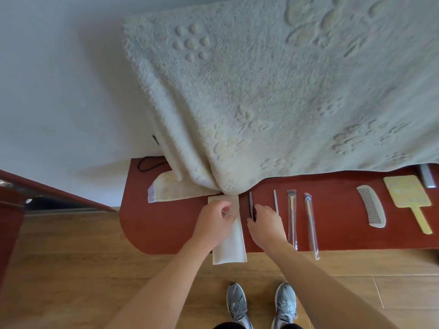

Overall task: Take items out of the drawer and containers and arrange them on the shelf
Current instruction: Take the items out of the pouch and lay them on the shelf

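**In the lower centre of the frame: placing the dark stick into the row**

At the middle of the red-brown shelf (166, 229), both hands work side by side. The left hand (215, 223) lies on the upper part of a flat white pouch (230, 248), with fingers curled that seem to pinch it. The lower end of the pouch hangs over the front edge of the shelf. Just right of it, the right hand (264, 225) has its fingers curled narrowly around the lower end of a thin dark stick (251, 200). The stick points up toward the hem of the fluffy blanket (261, 91). Further right lie a grey rod (276, 201), two wrapped brushes (291, 217), a comb (371, 206) and a yellow hand mirror (407, 193).

I judge that the step is to lay the stick in this row. It should be kept parallel to the grey rod, with a gap like the others have. It should lie flat before the fingers let go, because such a thin thing may roll. The left hand should hold the pouch firmly, since the overhang could let it slide off. The tip of the stick should not go under the hem.
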A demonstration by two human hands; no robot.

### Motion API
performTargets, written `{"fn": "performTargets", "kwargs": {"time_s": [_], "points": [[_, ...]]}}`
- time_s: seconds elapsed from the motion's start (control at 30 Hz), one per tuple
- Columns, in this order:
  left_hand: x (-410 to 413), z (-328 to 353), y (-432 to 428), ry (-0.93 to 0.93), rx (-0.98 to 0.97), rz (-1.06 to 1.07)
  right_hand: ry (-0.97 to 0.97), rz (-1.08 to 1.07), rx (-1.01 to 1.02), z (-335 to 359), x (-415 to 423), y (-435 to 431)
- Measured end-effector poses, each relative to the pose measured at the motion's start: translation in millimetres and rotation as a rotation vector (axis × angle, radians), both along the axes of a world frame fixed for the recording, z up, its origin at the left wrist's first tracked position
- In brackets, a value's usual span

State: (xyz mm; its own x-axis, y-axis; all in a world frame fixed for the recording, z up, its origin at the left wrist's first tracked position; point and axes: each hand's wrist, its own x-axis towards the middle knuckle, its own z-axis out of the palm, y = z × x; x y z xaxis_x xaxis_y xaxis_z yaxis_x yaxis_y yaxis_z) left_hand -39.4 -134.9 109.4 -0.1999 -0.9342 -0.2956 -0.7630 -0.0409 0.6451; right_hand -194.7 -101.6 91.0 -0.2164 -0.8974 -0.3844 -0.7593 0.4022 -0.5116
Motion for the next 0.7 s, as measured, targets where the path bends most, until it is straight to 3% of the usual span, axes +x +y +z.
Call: {"fn": "performTargets", "kwargs": {"time_s": [0.33, 0.7], "points": [[-46.2, 28.3, -8.8, 0.173, 0.05, 0.052, -0.036, -0.045, -0.162, 40.0, -19.7, 24.9], [-77.3, 40.5, 3.6, 0.233, 0.016, 0.137, -0.087, 0.015, -0.251, 57.0, -26.8, 57.9]]}}
